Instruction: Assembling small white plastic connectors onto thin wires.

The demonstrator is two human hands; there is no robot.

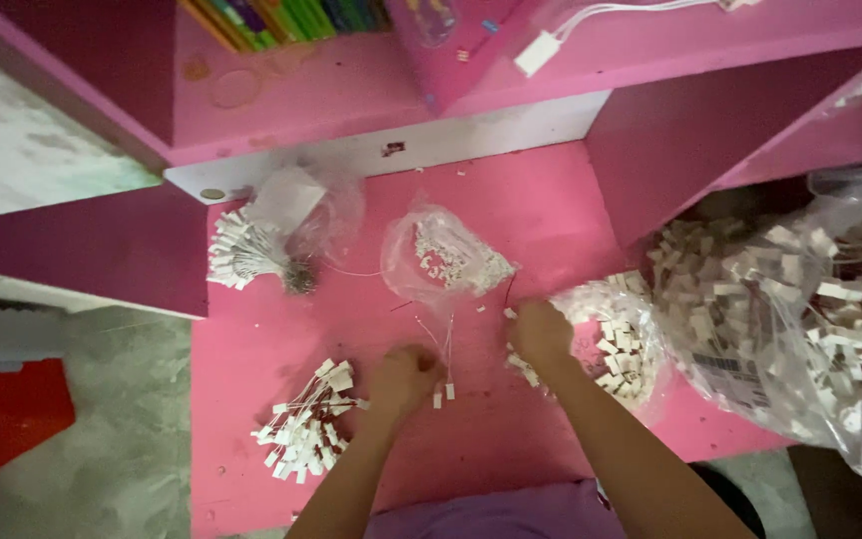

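Observation:
On a pink table my left hand is closed around a few thin strings with small white tags hanging from them. My right hand rests on the edge of an open clear bag of loose white tags, fingers curled into the pile. A loose bundle of strung white tags lies just left of my left hand.
A small clear bag of tags sits at the centre back. A tied bundle of tags and a crumpled bag lie at back left. A big clear sack of tags fills the right. Pink shelves stand behind.

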